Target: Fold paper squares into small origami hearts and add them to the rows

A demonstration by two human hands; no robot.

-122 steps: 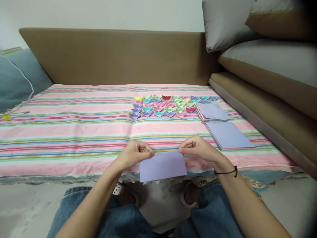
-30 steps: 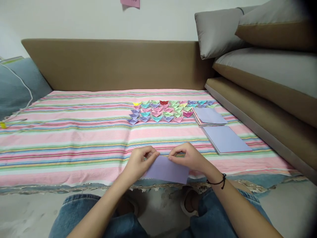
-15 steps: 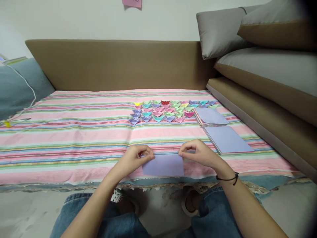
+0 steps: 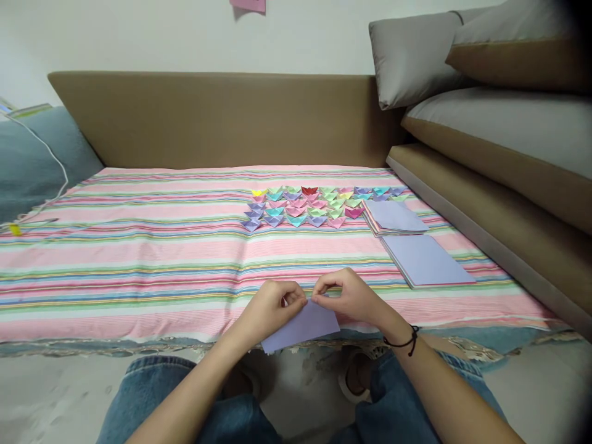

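Two hands [image 4: 272, 307] [image 4: 350, 299], fingers [image 4: 320, 299] pinching lilac paper [image 4: 303, 328], striped cloth [image 4: 139, 250] ahead, brown panel [image 4: 222, 120], pale wall [image 4: 305, 37], stacked cushions [image 4: 518, 126]

A couch carried it all, its seat spread with a striped cloth [image 4: 115, 253] in pink, white, green and blue, a little wrinkled toward the left. Beyond the middle sat small folded paper boats [image 4: 296, 210] in close, uneven rows, mostly pastel, with a red one [image 4: 309, 191] at the back and a yellow one [image 4: 258, 193] at the left end. Right of them lay a far paper stack [image 4: 398, 217], slightly fanned, and just in front of it a neater near paper stack [image 4: 430, 262], both lavender on top. At the far left rested a yellow tag [image 4: 15, 229] and part of a white cord [image 4: 46, 206]
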